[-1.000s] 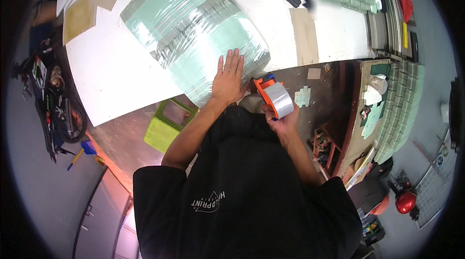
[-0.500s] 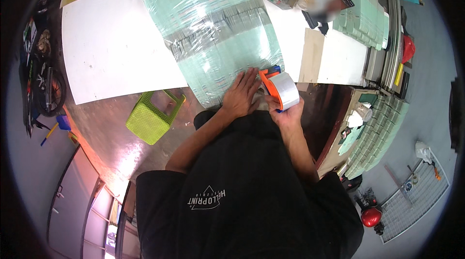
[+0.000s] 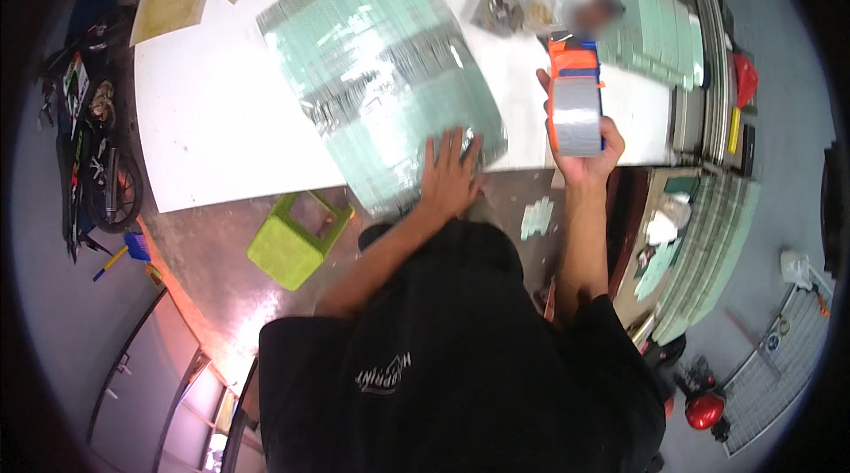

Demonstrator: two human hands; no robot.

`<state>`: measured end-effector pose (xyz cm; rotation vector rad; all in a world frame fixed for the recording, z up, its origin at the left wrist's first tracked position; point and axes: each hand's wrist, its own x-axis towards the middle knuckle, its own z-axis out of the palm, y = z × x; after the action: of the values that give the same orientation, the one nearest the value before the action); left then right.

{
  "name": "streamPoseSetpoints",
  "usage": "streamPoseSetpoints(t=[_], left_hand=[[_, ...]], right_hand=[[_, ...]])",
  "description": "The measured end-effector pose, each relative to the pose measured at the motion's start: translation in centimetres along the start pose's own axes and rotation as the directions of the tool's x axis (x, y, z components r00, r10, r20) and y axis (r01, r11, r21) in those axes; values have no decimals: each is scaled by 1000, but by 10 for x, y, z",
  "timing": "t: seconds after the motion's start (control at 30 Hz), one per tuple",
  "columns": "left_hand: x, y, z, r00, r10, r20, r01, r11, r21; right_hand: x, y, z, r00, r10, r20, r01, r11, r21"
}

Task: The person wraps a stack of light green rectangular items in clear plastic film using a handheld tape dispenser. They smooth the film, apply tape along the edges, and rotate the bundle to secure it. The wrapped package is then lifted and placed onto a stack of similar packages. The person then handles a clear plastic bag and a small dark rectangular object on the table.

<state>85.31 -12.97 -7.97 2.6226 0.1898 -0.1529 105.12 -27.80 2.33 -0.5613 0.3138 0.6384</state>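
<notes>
A long stack of pale green glass sheets (image 3: 372, 66), wrapped in clear film and banded with grey tape, lies on the white table (image 3: 212, 128). My left hand (image 3: 449, 174) presses flat on the stack's near end, fingers spread. My right hand (image 3: 586, 154) is raised to the right of the stack and grips an orange tape dispenser (image 3: 575, 92) loaded with a roll of grey tape. The dispenser is held above the table, apart from the stack.
A lime green plastic stool (image 3: 292, 238) stands on the floor below the table edge. More green glass sheets (image 3: 660, 26) lie at the table's right end and lean on a rack (image 3: 708, 252) to the right. Small tools and clutter (image 3: 500, 0) sit at the table's far side.
My right hand has lifted the tape dispenser up and away from the stack's near end, out to the right. My left hand stays pressed on the stack.
</notes>
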Motion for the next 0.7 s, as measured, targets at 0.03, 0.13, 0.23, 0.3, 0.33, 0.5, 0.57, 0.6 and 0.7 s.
streamPoseSetpoints(t=[0.03, 0.13, 0.23, 0.3, 0.33, 0.5, 0.57, 0.6, 0.7], left_hand=[[8, -1, 4, 998, -2, -68, 7, 997, 74], [54, -20, 2, 986, 97, -137, -76, 986, 146], [46, -37, -11, 995, -12, -100, 30, 984, 175], [31, -52, -13, 990, -96, -107, 116, 973, 198], [14, -59, -14, 984, -124, -126, 148, 968, 204], [-37, -76, -22, 980, -170, -104, 188, 960, 206], [-47, -82, -23, 984, -123, -128, 145, 974, 176], [-52, -85, -23, 985, -99, -141, 121, 980, 156], [-68, -99, -25, 994, -79, -74, 94, 966, 242]], right_hand=[[-24, 5, -24, 997, 25, -71, -28, 999, -37], [-98, 24, -111, 975, 146, -170, -168, 977, -128], [-159, 60, -155, 895, 327, -303, -291, 944, 157], [-178, 92, -186, 885, 402, -236, -321, 892, 317], [-182, 109, -201, 876, 443, -193, -347, 854, 389], [-159, 189, -240, 805, 564, -186, -507, 816, 279], [-150, 220, -255, 783, 610, -123, -532, 759, 376], [-155, 234, -262, 783, 610, -120, -515, 744, 426], [-152, 258, -243, 758, 630, -169, -485, 718, 499]])
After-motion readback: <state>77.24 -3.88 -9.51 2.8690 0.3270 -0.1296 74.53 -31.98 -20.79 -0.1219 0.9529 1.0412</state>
